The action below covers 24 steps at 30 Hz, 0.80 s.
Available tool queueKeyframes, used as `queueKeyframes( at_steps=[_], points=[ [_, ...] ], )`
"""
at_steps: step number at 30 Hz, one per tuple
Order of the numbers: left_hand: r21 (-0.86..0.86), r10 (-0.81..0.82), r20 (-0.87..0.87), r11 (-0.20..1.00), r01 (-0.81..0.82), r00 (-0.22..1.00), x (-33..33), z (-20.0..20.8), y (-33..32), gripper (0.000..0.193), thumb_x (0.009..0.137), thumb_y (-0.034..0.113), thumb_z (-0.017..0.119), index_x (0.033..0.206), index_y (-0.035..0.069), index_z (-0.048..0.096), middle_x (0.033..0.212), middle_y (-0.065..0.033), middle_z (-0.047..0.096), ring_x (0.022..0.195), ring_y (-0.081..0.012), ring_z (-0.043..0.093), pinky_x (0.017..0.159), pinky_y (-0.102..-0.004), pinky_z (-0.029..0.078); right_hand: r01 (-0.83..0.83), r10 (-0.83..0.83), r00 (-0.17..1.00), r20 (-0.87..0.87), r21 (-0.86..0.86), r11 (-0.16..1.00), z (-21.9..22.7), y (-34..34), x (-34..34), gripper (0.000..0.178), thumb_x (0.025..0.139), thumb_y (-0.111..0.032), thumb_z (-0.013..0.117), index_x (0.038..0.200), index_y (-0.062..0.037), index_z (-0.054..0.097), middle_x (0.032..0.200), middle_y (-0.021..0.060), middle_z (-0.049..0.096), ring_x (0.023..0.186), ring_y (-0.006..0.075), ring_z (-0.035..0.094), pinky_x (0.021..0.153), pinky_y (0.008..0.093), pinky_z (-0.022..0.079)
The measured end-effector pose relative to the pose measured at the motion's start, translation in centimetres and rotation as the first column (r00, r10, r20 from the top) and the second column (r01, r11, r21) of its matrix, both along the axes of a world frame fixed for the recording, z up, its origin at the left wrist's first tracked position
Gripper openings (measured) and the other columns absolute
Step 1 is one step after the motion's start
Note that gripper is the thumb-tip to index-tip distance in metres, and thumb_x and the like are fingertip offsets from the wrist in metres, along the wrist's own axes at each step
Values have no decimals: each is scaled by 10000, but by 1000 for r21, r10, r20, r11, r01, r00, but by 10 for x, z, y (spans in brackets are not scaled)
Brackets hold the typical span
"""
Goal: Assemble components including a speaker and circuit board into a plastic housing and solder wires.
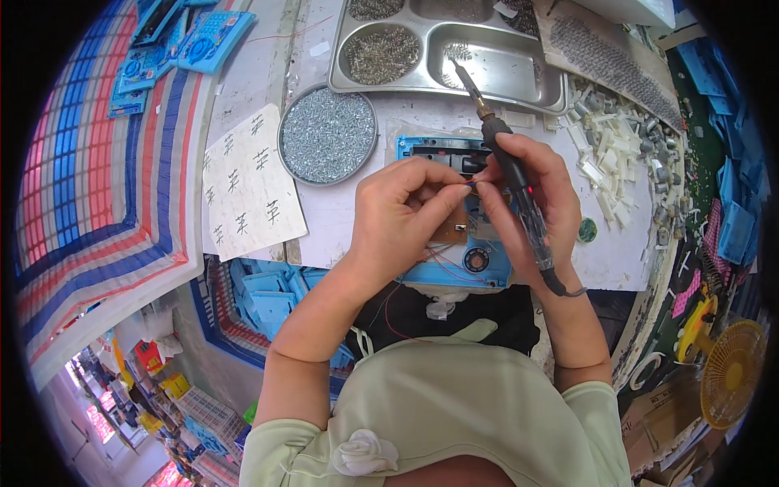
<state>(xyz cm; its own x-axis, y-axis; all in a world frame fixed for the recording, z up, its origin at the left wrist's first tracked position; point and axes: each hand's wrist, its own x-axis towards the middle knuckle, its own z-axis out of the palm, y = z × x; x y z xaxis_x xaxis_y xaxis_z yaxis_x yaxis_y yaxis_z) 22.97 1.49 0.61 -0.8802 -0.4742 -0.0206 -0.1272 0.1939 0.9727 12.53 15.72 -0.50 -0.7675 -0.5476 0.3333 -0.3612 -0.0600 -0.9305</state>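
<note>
My left hand (406, 207) is closed, its thumb and fingertips pinching thin coloured wires (471, 183) above a blue plastic casing (501, 264). My right hand (542, 183) holds a soldering iron (513, 174) with a black grip and clear handle, a red light glowing in it. The iron lies across the hand, its metal tip pointing up and away over the steel tray. The right thumb and fingertips also meet at the wires. Under the hands, the casing holds a brown circuit board (449, 231) and a small round speaker (476, 259); the hands hide part of it.
A steel compartment tray (503, 96) with small springs stands at the back. Left of my hands are a round dish of screws (329, 134) and a handwritten sheet (251, 191). White plastic parts (604, 158) are heaped at right, beyond them a yellow fan (730, 373).
</note>
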Motion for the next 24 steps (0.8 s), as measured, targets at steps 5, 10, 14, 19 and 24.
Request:
queueKeyframes(
  at_steps=[5,10,14,19,24],
  points=[
    [-345,-91,-142,938,36,986,-2,-10,-8,75,871,29,757,908,-18,711,946,-96,654,691,-142,694,598,-267,547,23,-19,984,-179,23,999,-3,0,1,475,782,112,744,1220,-48,657,1020,118,662,872,236,670,771,303,542],
    [-321,10,8,947,-7,1000,-4,2,5,96,799,30,773,842,-5,695,980,-107,547,855,-216,584,750,-310,495,10,3,912,-409,30,1000,1,30,-20,450,738,63,822,1149,-24,661,930,109,664,785,224,619,698,315,486],
    [-374,-11,-14,927,5,1000,-6,-5,2,94,794,20,758,841,-10,681,979,-110,539,833,-227,582,729,-309,498,-41,33,954,-299,-20,999,9,57,-20,356,754,14,840,1053,-13,649,835,97,632,728,215,569,653,316,432],
    [-330,9,-21,944,-15,1000,-5,-5,1,88,806,15,746,847,-11,673,981,-104,537,808,-203,576,697,-297,495,-104,113,942,-316,45,994,12,70,-14,310,756,1,818,1000,-14,628,801,89,622,679,210,542,609,324,416],
    [-388,-11,-19,922,3,1000,-3,-6,-3,70,828,5,724,859,-10,664,1012,-123,554,719,-201,697,624,-316,578,-155,170,923,-344,72,985,10,71,-13,299,768,-30,824,992,-21,627,720,74,615,609,214,509,557,322,393]
  ],
)
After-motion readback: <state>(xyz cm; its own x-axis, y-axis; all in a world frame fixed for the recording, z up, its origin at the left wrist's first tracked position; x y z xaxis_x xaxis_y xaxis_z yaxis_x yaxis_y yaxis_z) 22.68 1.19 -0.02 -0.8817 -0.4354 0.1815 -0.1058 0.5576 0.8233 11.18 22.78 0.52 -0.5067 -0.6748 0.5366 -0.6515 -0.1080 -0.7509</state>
